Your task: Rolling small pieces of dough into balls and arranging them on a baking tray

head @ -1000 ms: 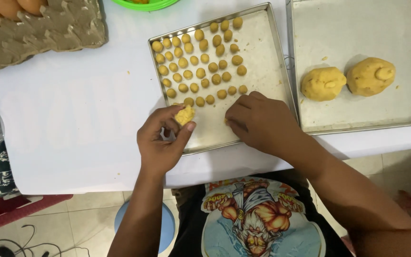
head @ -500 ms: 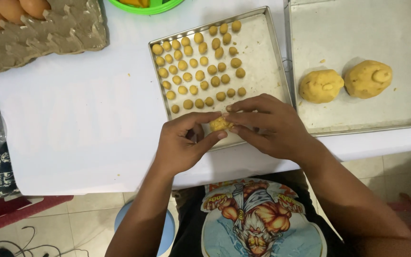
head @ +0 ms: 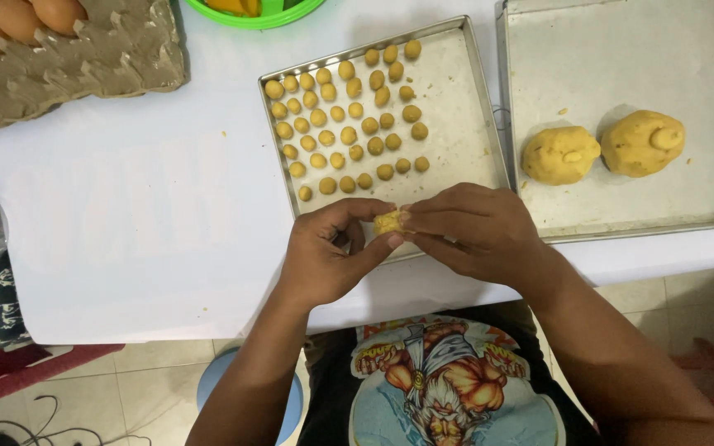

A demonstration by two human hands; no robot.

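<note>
– Head view looks straight down; what do the hands have hold of?
– Both meet on one small lump of yellow dough [head: 389, 221]. The left hand [head: 328, 252] curls around it from the left, thumb under and forefinger over, closed on it. The right hand [head: 474, 233] pinches it from the right with its fingertips, fingers drawn close together, so the piece shows only between the two sets of fingers.

– Where is that lump?
– Over the near edge of the square metal baking tray [head: 456, 124], just near of the rows of small yellow dough balls [head: 349, 116] that fill the tray's left and far part.

– What else lies around?
– To the right, a second larger metal tray [head: 621, 49] carries two big rounded dough lumps [head: 601, 149] side by side. Far left sits a grey cardboard egg carton [head: 109, 58] with brown eggs [head: 18, 15]. A green plastic bowl [head: 258, 16] shows at the far edge. All rest on a white table surface [head: 142, 215].

– Anything in the way?
– The fingers cover most of the piece.

– Which way does it point?
– Too hidden and too round to tell a long axis.
</note>
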